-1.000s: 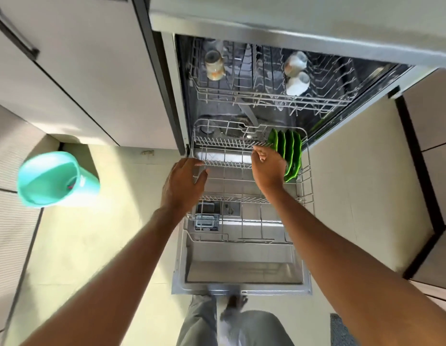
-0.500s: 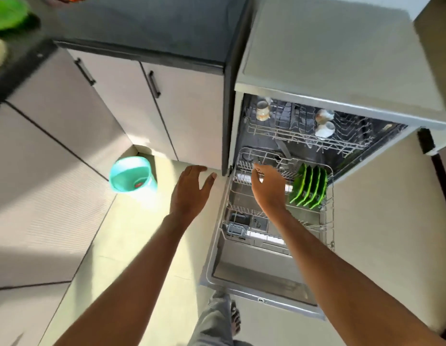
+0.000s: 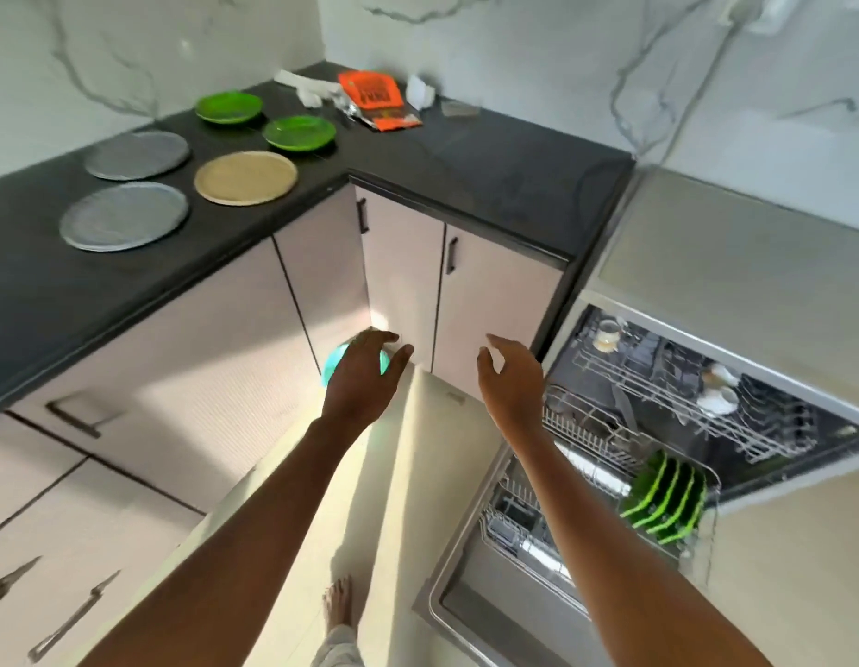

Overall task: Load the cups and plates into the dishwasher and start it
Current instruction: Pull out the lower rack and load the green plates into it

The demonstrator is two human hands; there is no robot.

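The dishwasher (image 3: pixel 470 613) stands open at the lower right. Several green plates (image 3: pixel 668 498) stand upright in its pulled-out lower rack (image 3: pixel 586 426). Cups (image 3: pixel 718 394) and a mug (image 3: pixel 608 334) sit in the upper rack. On the black counter (image 3: pixel 490 170) lie two green plates (image 3: pixel 229 107) (image 3: pixel 299 132), a tan plate (image 3: pixel 246 177) and two grey plates (image 3: pixel 124 215) (image 3: pixel 136 155). My left hand (image 3: pixel 365 382) and my right hand (image 3: pixel 511 382) hover empty in front of the cabinet doors, fingers spread, to the left of the dishwasher.
A turquoise bucket (image 3: pixel 332 367) sits on the floor in the cabinet corner, mostly hidden behind my left hand. An orange packet (image 3: pixel 377 98) and white wrappers lie at the counter's back. My bare foot (image 3: pixel 338 606) is on the floor beside the dishwasher door.
My view swung up and left from the dishwasher to the counter. Both hands came away from the lower rack and now hang in front of the cabinets.
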